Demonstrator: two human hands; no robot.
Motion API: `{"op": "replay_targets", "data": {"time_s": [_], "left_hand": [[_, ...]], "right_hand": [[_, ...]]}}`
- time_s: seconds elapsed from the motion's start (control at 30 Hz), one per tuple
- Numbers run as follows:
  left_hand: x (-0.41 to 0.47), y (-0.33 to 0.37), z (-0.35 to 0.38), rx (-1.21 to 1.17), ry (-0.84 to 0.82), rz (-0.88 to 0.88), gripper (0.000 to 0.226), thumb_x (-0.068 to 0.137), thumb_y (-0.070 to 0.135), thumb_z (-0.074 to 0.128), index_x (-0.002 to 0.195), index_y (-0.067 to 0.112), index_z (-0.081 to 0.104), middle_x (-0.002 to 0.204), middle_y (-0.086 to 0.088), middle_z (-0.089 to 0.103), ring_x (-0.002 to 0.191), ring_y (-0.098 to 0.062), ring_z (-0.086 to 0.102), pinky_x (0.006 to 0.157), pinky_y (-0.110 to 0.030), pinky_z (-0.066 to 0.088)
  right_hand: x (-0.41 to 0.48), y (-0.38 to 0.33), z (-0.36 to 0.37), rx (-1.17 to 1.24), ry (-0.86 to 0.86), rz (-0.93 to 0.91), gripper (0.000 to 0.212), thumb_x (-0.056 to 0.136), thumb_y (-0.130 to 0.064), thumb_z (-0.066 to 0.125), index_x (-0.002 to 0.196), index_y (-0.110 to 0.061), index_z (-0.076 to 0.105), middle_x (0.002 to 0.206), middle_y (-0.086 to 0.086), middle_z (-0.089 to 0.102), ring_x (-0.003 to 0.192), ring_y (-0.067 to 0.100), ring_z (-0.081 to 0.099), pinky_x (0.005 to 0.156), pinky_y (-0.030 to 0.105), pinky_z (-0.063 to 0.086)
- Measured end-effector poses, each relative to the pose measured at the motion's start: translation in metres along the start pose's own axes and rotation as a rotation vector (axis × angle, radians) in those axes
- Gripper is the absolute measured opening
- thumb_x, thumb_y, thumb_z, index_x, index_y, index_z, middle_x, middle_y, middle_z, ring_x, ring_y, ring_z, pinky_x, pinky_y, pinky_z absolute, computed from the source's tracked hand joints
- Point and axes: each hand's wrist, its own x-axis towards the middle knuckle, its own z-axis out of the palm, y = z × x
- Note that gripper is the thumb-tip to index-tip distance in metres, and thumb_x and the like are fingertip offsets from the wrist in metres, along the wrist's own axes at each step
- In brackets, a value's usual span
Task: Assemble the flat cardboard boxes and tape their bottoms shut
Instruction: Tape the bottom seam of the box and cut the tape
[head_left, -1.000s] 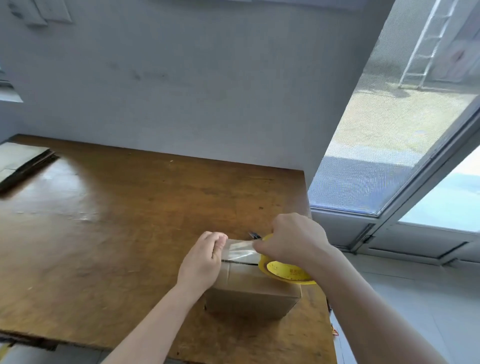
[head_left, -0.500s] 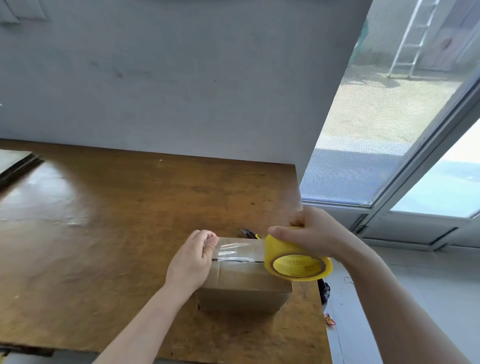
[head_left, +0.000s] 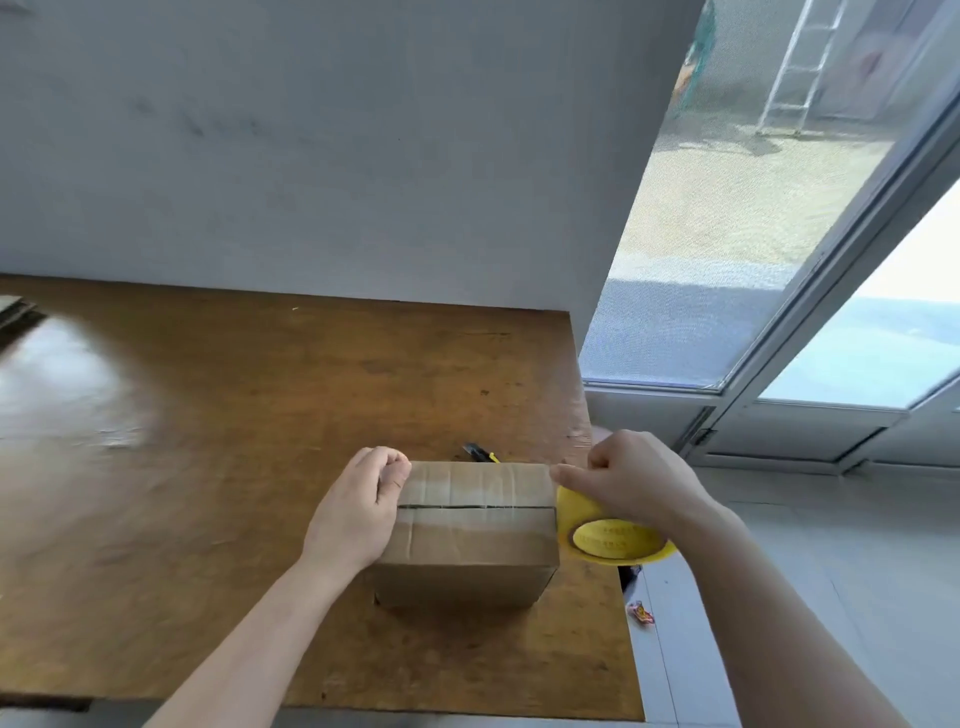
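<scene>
Head view, 1 camera only.

- Cardboard box (head_left: 467, 525) stands on the wooden table (head_left: 234, 415), near its front right corner, closed flaps facing up. The centre seam (head_left: 467, 506) runs left to right and shows as a dark line.
- Left hand (head_left: 358, 509): fingers curled at the box's left end, thumb pressing the top edge. We judge it anchors the start of the clear tape, but the film itself is too faint to confirm.
- Right hand (head_left: 634, 483): wrapped round the yellow tape roll (head_left: 608, 535), which sits just past the box's right edge, touching or nearly touching that corner.
- Utility knife (head_left: 480, 453) lies on the table just behind the box. Flat cardboard (head_left: 13, 312) is at the far left edge.

Step in hand, as we read it: closing the seam with 1 strip.

- Keep the strip taut and centred on the seam so both flaps catch equal width.
- Carry the roll down over the right wall before cutting, so that the end wraps the corner.
- Hold the left thumb firm, or the box slides toward the table's edge.
- Rub the strip flat along the seam afterwards.
</scene>
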Motion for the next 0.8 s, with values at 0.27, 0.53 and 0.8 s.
{"op": "replay_targets", "data": {"time_s": [0.27, 0.53, 0.8], "left_hand": [[-0.001, 0.000, 0.000, -0.001, 0.006, 0.000, 0.020, 0.102, 0.034, 0.040, 0.098, 0.024, 0.057, 0.102, 0.008, 0.059, 0.095, -0.008, 0.055, 0.071, -0.010, 0.036], [-0.005, 0.005, -0.005, -0.045, -0.052, -0.070, 0.045, 0.095, 0.051, 0.035, 0.119, 0.021, 0.058, 0.122, 0.005, 0.058, 0.117, -0.015, 0.054, 0.088, -0.019, 0.041], [-0.013, -0.012, -0.034, -0.033, -0.112, -0.348, 0.078, 0.079, 0.071, 0.038, 0.123, 0.010, 0.059, 0.123, -0.013, 0.064, 0.113, -0.028, 0.059, 0.086, -0.034, 0.046]], "right_hand": [[0.002, 0.012, 0.023, 0.050, 0.004, -0.005, 0.060, 0.085, -0.061, 0.059, 0.054, -0.014, 0.037, 0.051, -0.004, 0.041, 0.049, 0.012, 0.038, 0.046, 0.029, 0.027], [0.010, 0.020, 0.040, 0.099, -0.049, -0.002, 0.060, 0.085, -0.063, 0.057, 0.054, -0.015, 0.038, 0.051, -0.004, 0.042, 0.050, 0.012, 0.040, 0.047, 0.029, 0.028], [0.013, -0.018, 0.049, 0.098, -0.100, -0.043, 0.061, 0.086, -0.064, 0.054, 0.051, -0.016, 0.044, 0.052, -0.005, 0.047, 0.053, 0.016, 0.047, 0.048, 0.028, 0.032]]}}
